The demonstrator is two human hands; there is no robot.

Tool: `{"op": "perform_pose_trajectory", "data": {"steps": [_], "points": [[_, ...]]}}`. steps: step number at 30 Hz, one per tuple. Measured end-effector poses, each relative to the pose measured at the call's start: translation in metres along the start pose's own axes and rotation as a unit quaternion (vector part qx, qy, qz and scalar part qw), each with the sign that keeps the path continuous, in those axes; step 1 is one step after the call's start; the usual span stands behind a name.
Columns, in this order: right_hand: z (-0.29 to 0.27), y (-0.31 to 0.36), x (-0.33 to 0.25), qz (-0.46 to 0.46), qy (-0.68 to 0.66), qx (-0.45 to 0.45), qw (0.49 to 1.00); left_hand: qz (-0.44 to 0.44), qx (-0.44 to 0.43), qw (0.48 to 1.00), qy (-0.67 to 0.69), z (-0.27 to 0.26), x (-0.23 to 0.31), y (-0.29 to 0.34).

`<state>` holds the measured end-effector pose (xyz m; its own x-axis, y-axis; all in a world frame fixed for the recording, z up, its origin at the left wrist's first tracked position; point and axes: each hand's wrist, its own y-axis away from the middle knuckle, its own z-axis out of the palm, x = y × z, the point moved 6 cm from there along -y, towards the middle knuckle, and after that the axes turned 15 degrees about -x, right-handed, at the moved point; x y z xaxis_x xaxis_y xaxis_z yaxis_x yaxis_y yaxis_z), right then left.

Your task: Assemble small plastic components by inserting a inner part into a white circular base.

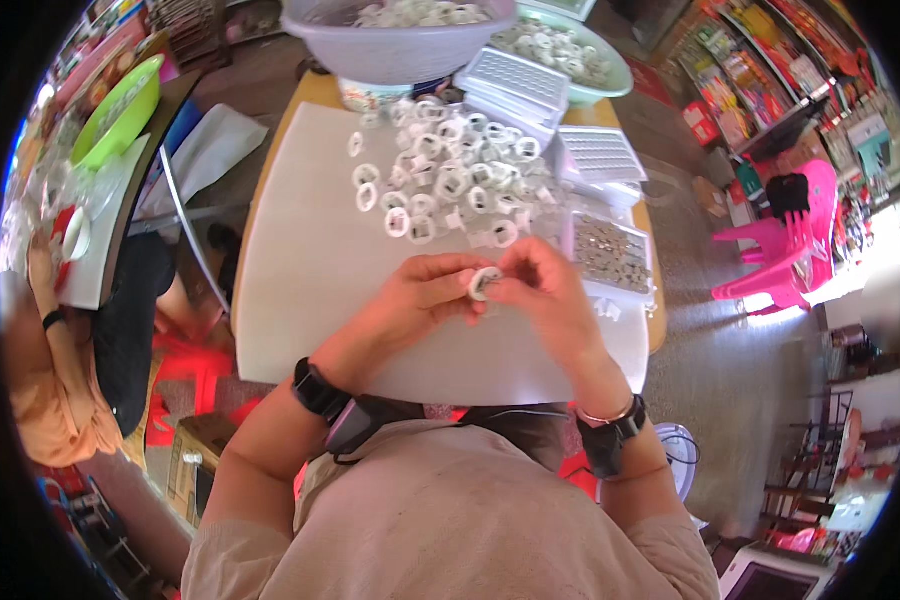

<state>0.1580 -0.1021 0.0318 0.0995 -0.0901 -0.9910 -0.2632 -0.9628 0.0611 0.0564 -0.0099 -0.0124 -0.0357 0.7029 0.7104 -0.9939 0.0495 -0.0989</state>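
Observation:
Between my two hands, above the near part of the white tabletop (pixel 300 290), is a small white plastic ring-shaped part (pixel 484 283). My left hand (pixel 435 290) pinches its left side with thumb and fingers. From the right, my right hand (pixel 542 285) has its thumb and fingertips closed at the same part; whether they also hold some smaller piece is hidden. Beyond my hands lies a loose pile of similar white ring parts (pixel 450 170). Just right of my right hand, a shallow white tray (pixel 610 252) holds many small metallic pieces.
A large pale basin (pixel 390 50) and a mint-green basin (pixel 610 80) of white parts stand at the far edge. Stacked white gridded trays (pixel 515 85) sit back right. Leftward, another person (pixel 60 380) works at a side table with a green basin (pixel 120 115). A pink chair (pixel 795 235) stands right.

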Motion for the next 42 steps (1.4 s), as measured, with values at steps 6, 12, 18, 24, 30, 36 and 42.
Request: {"op": "perform_pose_trajectory", "data": {"steps": [6, 12, 18, 24, 30, 36, 42], "points": [[-0.007, 0.016, -0.002, -0.037, -0.009, 0.024, 0.999, -0.011, 0.020, 1.000, -0.008, 0.001, 0.002, 0.002], [-0.122, 0.071, -0.019, -0.058, 0.282, 0.289, 0.913, 0.005, 0.039, 0.999, -0.006, -0.001, 0.002, 0.000], [-0.166, 0.101, 0.003, 0.044, 0.399, 0.304, 0.864, -0.003, 0.030, 1.000, -0.008, -0.005, -0.001, -0.004], [-0.161, 0.094, 0.008, 0.032, 0.430, 0.269, 0.861, -0.013, 0.028, 0.999, -0.017, -0.006, -0.001, -0.003], [-0.157, 0.088, 0.009, 0.040, 0.405, 0.238, 0.882, -0.023, 0.041, 0.998, -0.030, -0.003, 0.001, -0.001], [-0.090, 0.068, -0.028, -0.028, 0.224, 0.247, 0.942, -0.006, 0.060, 0.998, 0.003, -0.005, 0.002, -0.001], [-0.007, 0.026, -0.033, -0.116, 0.219, 0.137, 0.959, 0.007, 0.002, 0.998, 0.057, -0.009, -0.002, -0.004]]}}
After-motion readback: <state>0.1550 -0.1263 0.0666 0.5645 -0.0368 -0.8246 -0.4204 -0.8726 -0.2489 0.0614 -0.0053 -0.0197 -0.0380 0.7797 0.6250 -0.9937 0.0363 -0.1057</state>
